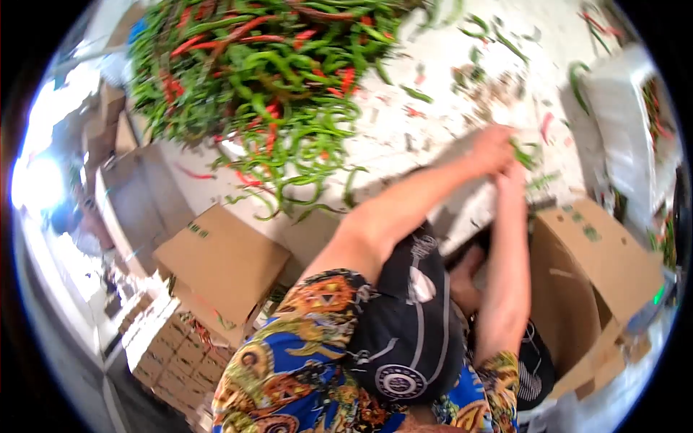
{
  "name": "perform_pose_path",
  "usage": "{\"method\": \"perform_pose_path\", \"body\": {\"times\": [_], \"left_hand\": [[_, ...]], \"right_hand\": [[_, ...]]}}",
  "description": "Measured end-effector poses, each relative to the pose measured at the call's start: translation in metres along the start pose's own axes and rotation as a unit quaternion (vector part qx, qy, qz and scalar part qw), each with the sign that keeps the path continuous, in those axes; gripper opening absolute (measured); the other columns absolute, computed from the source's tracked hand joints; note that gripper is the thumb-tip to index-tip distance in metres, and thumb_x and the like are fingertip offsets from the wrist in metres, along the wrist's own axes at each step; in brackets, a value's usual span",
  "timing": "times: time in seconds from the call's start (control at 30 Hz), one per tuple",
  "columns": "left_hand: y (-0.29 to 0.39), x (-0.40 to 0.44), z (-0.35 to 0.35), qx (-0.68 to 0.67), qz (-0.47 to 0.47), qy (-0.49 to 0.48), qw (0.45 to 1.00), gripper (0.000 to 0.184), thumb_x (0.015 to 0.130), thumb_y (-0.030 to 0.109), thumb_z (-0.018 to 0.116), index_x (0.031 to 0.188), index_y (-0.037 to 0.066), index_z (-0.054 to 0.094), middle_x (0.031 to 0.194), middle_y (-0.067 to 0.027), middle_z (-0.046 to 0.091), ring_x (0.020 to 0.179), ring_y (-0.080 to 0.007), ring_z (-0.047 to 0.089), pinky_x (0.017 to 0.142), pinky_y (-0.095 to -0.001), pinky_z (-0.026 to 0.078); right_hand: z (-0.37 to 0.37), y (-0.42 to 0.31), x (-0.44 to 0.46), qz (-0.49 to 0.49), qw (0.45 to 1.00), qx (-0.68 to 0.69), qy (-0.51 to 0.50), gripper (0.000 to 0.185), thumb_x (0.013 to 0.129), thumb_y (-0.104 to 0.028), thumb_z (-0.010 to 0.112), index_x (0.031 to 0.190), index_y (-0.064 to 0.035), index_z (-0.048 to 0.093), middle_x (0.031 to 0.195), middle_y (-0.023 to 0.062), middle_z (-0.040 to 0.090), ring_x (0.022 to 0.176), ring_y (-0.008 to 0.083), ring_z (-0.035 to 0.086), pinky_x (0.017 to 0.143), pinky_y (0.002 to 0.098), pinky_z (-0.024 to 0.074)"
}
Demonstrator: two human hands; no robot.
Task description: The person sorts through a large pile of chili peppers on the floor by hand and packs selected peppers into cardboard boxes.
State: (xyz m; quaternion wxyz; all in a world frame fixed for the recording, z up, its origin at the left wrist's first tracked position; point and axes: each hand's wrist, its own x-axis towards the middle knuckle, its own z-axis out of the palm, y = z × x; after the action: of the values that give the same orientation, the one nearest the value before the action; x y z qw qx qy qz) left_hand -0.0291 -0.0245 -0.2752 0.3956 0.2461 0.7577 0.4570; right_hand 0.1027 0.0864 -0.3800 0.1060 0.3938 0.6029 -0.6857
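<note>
My left hand [493,149] and my right hand [512,175] are close together over the white work surface, fingers curled in. A few green chili peppers [525,154] poke out at their far side, gripped at the fingers. Which hand bears most of them is hard to make out, because the hands overlap and blur. A large heap of green chili peppers [289,65], mixed with red ones, spreads over the far left of the white surface [433,123].
Stem and leaf scraps [498,94] lie beyond my hands. An open cardboard box [570,289] stands at my right, another carton [220,252] at my left. A white foam box [628,123] with peppers is at far right. Patterned cartons [177,361] sit lower left.
</note>
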Motion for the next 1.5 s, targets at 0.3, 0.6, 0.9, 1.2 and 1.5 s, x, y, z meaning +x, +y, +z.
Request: {"method": "perform_pose_path", "body": {"times": [0.3, 0.6, 0.9, 1.2, 1.5], "left_hand": [[-0.007, -0.098, -0.188, 0.074, 0.15, 0.36, 0.918, 0.033, 0.076, -0.002, 0.062, 0.107, 0.005, 0.06, 0.099, -0.0112, 0.059, 0.082, -0.0219, 0.06, 0.074, -0.0311, 0.051], [0.008, -0.175, -0.338, 0.325, 0.122, 0.422, 0.838, 0.022, 0.08, 0.001, 0.059, 0.102, 0.002, 0.061, 0.088, -0.0148, 0.061, 0.078, -0.0288, 0.06, 0.071, -0.0359, 0.048], [-0.074, -0.205, -0.343, 0.161, -0.067, 0.522, 0.835, 0.041, 0.08, 0.011, 0.066, 0.118, 0.001, 0.055, 0.108, -0.0164, 0.057, 0.091, -0.0268, 0.063, 0.086, -0.0351, 0.048], [-0.097, -0.193, -0.396, 0.291, -0.189, 0.396, 0.85, 0.076, 0.073, 0.038, 0.071, 0.132, 0.0, 0.04, 0.112, -0.0278, 0.052, 0.1, -0.0409, 0.055, 0.089, -0.045, 0.044], [-0.125, -0.178, -0.377, -0.022, -0.129, 0.375, 0.917, 0.084, 0.071, 0.016, 0.074, 0.141, -0.002, 0.03, 0.128, -0.0188, 0.053, 0.115, -0.0263, 0.053, 0.098, -0.0315, 0.04]], "right_hand": [[0.017, -0.066, -0.058, 0.099, 0.908, 0.384, 0.137, 0.015, 0.098, -0.018, 0.047, 0.095, -0.0065, 0.057, 0.079, 0.0002, 0.056, 0.066, 0.0092, 0.051, 0.06, 0.0195, 0.0446], [0.146, -0.047, -0.087, 0.174, 0.935, 0.31, 0.001, 0.021, 0.09, -0.014, 0.059, 0.107, -0.0023, 0.059, 0.087, 0.0068, 0.066, 0.069, 0.0122, 0.062, 0.058, 0.0235, 0.0509], [0.133, -0.047, -0.112, 0.179, 0.947, 0.268, 0.01, 0.022, 0.091, -0.018, 0.06, 0.108, -0.0052, 0.06, 0.089, 0.0056, 0.067, 0.073, 0.0113, 0.062, 0.06, 0.0234, 0.0494], [0.153, -0.022, -0.109, 0.215, 0.937, 0.275, -0.017, 0.021, 0.091, -0.019, 0.06, 0.107, -0.005, 0.058, 0.087, 0.0061, 0.066, 0.068, 0.0131, 0.061, 0.057, 0.0248, 0.0503], [0.188, -0.078, -0.083, 0.178, 0.956, 0.229, -0.051, 0.021, 0.091, -0.021, 0.062, 0.107, -0.0074, 0.06, 0.089, 0.0038, 0.066, 0.071, 0.0093, 0.061, 0.06, 0.0225, 0.0494]]}}
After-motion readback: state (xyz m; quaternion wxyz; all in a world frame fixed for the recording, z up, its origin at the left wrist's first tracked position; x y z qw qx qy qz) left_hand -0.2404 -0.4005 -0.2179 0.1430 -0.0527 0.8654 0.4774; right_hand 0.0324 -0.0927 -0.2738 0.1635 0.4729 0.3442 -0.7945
